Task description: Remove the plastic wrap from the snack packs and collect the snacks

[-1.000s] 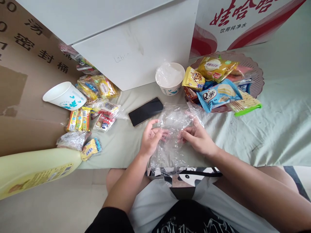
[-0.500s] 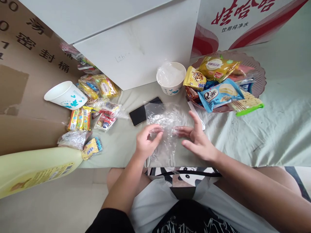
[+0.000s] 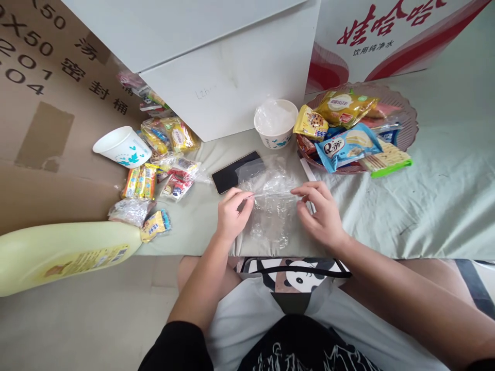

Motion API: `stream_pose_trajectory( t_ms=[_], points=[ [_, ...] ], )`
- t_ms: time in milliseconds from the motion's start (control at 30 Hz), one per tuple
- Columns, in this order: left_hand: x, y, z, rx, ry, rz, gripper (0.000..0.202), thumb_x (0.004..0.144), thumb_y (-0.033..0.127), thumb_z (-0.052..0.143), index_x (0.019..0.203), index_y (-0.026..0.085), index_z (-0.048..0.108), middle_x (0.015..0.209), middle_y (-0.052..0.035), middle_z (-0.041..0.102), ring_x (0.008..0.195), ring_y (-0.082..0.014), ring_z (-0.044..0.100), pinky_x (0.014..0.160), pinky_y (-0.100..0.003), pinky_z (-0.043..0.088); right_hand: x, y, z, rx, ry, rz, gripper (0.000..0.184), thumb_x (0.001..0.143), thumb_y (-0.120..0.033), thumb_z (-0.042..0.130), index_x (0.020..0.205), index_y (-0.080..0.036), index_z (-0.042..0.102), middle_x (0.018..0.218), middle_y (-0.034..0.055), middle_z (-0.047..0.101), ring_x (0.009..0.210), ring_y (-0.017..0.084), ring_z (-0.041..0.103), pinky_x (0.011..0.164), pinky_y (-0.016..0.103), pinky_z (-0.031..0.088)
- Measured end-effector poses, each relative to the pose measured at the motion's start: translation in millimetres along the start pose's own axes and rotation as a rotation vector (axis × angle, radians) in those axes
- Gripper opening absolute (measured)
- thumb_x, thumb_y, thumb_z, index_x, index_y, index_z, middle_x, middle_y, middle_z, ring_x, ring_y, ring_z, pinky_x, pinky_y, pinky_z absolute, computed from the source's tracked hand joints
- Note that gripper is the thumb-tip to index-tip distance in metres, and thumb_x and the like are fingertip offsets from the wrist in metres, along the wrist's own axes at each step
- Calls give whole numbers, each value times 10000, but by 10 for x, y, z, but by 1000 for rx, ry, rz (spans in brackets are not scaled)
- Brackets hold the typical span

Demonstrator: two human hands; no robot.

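Note:
A thin, crinkled clear plastic bag (image 3: 270,221) lies spread out in front of me, with a taut crease running between my hands. My left hand (image 3: 234,211) pinches one end of that crease between thumb and fingers. At the other end, the fingertips of my right hand (image 3: 320,214) are closed on the plastic, its thumb lower and apart. Just behind the bag is a black phone (image 3: 228,178), partly covered by the film. A white strip (image 3: 308,170) sticks out beyond my right hand, which hides its near part.
A paper cup (image 3: 275,139) holding crumpled clear plastic stands at the back. To its right is a pink scalloped plate (image 3: 412,121) piled with wrapped snacks. Leftward are a tilted paper cup (image 3: 121,147), snack packets (image 3: 141,181) and a yellow bottle (image 3: 69,255). Boxes stand behind.
My right hand has gone from spread fingers to fingertips closed on the bag's edge. The plastic is now drawn straight between both hands. The view has shifted slightly.

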State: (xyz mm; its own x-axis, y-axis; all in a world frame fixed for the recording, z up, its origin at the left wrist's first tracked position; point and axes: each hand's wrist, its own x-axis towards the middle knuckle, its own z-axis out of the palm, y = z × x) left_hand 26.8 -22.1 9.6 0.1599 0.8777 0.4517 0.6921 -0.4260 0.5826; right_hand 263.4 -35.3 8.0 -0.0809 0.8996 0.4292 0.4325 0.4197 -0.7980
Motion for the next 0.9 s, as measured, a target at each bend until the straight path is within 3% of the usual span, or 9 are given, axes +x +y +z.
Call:
stream_pose_trajectory(
  t_ms=[67, 167, 233, 300, 433, 533, 600, 733, 900],
  points=[
    [1, 69, -37, 56, -14, 35, 156, 905, 262, 627, 868, 186, 758, 839, -48, 596, 770, -154, 600, 691, -300, 536, -25, -62, -45, -86, 40, -178, 243, 884, -227, 597, 1120, -234, 656, 1126, 114, 610, 1051, 262, 627, 912, 442, 521],
    [-15, 251, -116, 36, -50, 160, 125, 855, 248, 648, 788, 203, 745, 1009, -96, 598, 1043, -244, 608, 903, -427, 538, -46, -119, -100, -146, -80, -354, 409, 863, -354, 683, 1245, -232, 606, 1251, 130, 640, 1288, 344, 540, 1112, 547, 381],
    [-25, 371, -161, -117, -121, 244, 121, 852, 204, 613, 776, 210, 708, 1071, -91, 651, 1139, -268, 618, 997, -479, 512, -43, -118, -116, -111, -221, -349, 327, 897, -299, 643, 1214, -224, 621, 1108, 88, 725, 1188, 296, 625, 1140, 533, 349],
    [-29, 444, -180, -312, -192, 223, 97, 863, 206, 590, 869, 215, 686, 1048, -76, 711, 1125, -263, 658, 999, -471, 524, -29, -105, -122, -3, -373, -273, 169, 929, -221, 569, 1065, -211, 667, 888, 33, 749, 892, 197, 703, 1023, 420, 463],
    [-23, 420, -136, -525, -493, -188, 497, 767, 315, 729, 1236, 202, 607, 1081, -86, 753, 992, -250, 717, 856, -366, 580, 30, -110, -135, 189, -534, 42, 162, 926, -261, 543, 881, -182, 677, 704, -2, 689, 593, 112, 600, 598, 241, 454],
    [9, 300, -86, -565, -670, -463, 313, 769, 288, 704, 1058, 171, 677, 893, -56, 763, 772, -198, 718, 688, -288, 561, 86, -122, -146, 233, -533, 220, 179, 905, -312, 553, 834, -181, 653, 638, -22, 627, 569, 106, 550, 551, 231, 401],
    [50, 198, -71, -646, -662, -573, 171, 789, 300, 679, 893, 164, 683, 762, -47, 744, 669, -188, 705, 602, -276, 539, 110, -108, -144, 253, -528, 327, 201, 898, -350, 554, 794, -189, 614, 614, -27, 586, 563, 111, 526, 537, 236, 387],
    [146, 21, -52, -826, -510, -705, 234, 785, 403, 716, 805, 180, 647, 602, -12, 691, 456, -150, 617, 451, -262, 479, 98, -34, -101, 412, -536, 506, 246, 888, -444, 598, 838, -204, 572, 642, -22, 582, 579, 131, 542, 542, 254, 426],
    [173, -53, 81, -890, -174, -710, 371, 791, 551, 727, 896, 224, 588, 626, 20, 693, 518, -161, 668, 482, -265, 526, 53, 27, 14, 738, -324, 546, 593, 803, -656, 686, 1227, -267, 542, 1089, 66, 686, 967, 218, 674, 827, 356, 565]
  ],
)
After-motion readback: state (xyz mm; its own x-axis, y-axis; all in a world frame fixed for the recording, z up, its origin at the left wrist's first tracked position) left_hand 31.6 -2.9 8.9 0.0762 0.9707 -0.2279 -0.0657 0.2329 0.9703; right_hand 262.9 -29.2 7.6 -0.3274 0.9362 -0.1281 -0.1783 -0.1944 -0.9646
